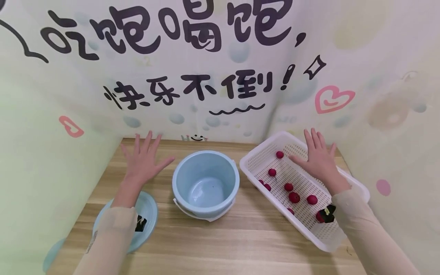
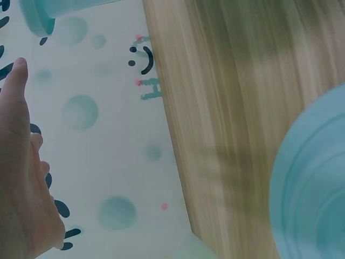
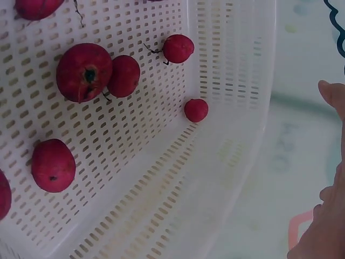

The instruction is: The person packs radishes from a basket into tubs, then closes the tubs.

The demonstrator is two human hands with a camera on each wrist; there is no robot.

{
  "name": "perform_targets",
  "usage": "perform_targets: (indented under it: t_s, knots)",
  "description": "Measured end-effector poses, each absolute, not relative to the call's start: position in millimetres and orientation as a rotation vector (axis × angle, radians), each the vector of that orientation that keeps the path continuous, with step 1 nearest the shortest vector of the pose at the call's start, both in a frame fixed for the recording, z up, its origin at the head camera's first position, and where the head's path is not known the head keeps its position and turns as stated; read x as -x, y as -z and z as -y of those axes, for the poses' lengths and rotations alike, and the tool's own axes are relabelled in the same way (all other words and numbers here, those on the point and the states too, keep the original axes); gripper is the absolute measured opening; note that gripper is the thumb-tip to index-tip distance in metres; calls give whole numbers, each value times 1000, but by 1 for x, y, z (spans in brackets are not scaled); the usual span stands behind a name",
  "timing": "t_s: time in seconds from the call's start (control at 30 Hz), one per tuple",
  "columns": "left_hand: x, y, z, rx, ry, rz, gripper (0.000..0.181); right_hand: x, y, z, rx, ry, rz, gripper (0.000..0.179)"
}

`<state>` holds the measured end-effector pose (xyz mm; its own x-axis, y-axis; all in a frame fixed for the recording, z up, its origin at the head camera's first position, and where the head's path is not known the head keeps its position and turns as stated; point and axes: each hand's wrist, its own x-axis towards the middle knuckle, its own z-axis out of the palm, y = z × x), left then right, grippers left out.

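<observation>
My left hand [image 1: 142, 162] is raised with its fingers spread, above the table and left of the light blue bucket [image 1: 206, 183]. Nothing is in it. Under the left forearm lies a round light blue lid or plate [image 1: 149, 217], partly hidden by the sleeve. My right hand [image 1: 319, 158], fingers also spread and holding nothing, hovers over the white perforated basket [image 1: 254, 179]. Several red radishes [image 3: 83, 73] lie scattered on the basket's floor; some have thin roots. Inside, the bucket shows no contents, and its white handle hangs down in front.
The wooden table [image 1: 206, 248] carries all of this. A printed cloth wall [image 1: 192, 122] with dark lettering rises behind it, with pale walls on both sides. Small dark tags [image 1: 328, 214] sit at both sleeves in the head view.
</observation>
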<state>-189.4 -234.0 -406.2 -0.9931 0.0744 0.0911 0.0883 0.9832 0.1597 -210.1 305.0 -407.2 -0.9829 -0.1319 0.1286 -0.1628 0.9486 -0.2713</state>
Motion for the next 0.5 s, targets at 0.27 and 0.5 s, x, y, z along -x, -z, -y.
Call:
perform_targets:
  t_s: [0.27,0.5]
  knots:
    - [166,417,245,108,323,3012,97,203,423,-311,-253,-585,2988,105]
    - [143,425,253,100,373,2979,95,198,439,-318,-230,-774,3057,106]
